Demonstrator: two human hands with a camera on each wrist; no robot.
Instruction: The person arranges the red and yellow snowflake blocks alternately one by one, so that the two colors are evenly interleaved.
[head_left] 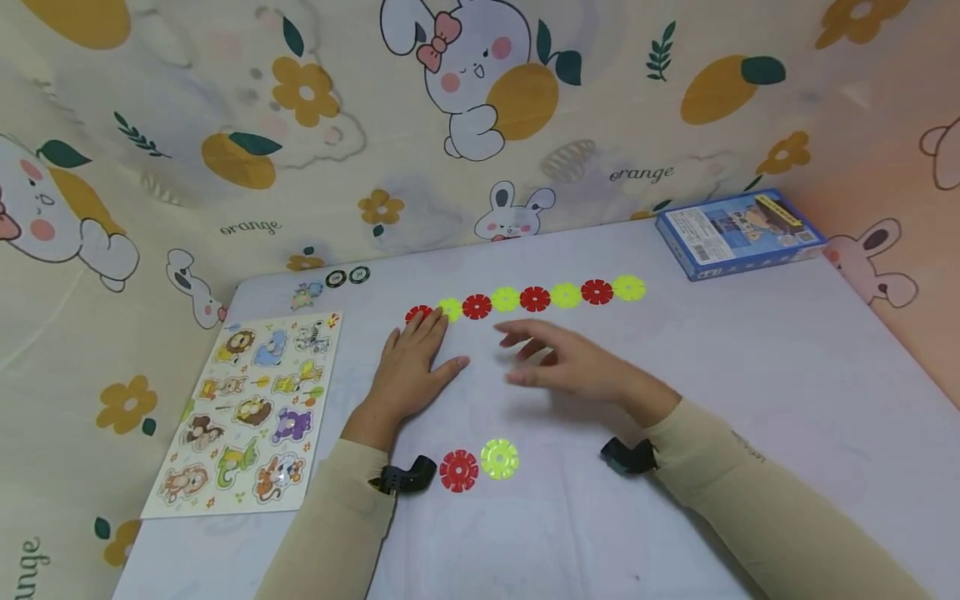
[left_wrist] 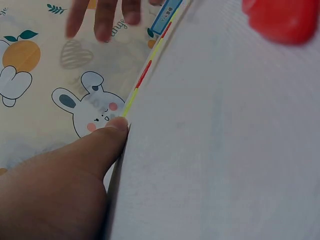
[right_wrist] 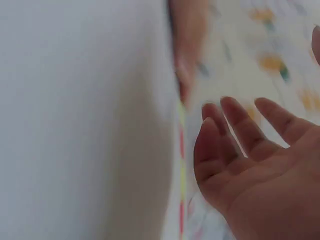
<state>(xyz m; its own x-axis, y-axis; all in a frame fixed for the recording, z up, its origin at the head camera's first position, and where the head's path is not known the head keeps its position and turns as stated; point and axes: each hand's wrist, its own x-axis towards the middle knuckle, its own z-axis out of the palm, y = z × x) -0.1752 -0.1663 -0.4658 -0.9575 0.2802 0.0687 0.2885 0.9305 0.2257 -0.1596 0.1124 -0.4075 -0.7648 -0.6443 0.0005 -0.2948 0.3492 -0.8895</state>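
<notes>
A row of red and yellow-green notched plastic discs [head_left: 536, 299], their colours alternating, runs across the far part of the table. My left hand [head_left: 408, 375] lies palm down at the row's left end. Its extended fingertips rest over the leftmost red disc [head_left: 418, 314] and partly overlap the yellow-green one [head_left: 450, 309] beside it. My right hand [head_left: 573, 362] hovers in front of the row with fingers loosely bent; its palm [right_wrist: 265, 175] is bare in the right wrist view. Nearer me, between the forearms, lie one red disc [head_left: 459, 471] and one yellow-green disc [head_left: 499, 459], side by side.
On the left lies an animal puzzle board [head_left: 251, 408]. Beyond it are two black round tokens [head_left: 348, 276] and a small coloured piece [head_left: 303, 295]. A blue box [head_left: 741, 235] sits at the back right. Printed cloth [head_left: 450, 192] stands behind the white tabletop [head_left: 787, 375].
</notes>
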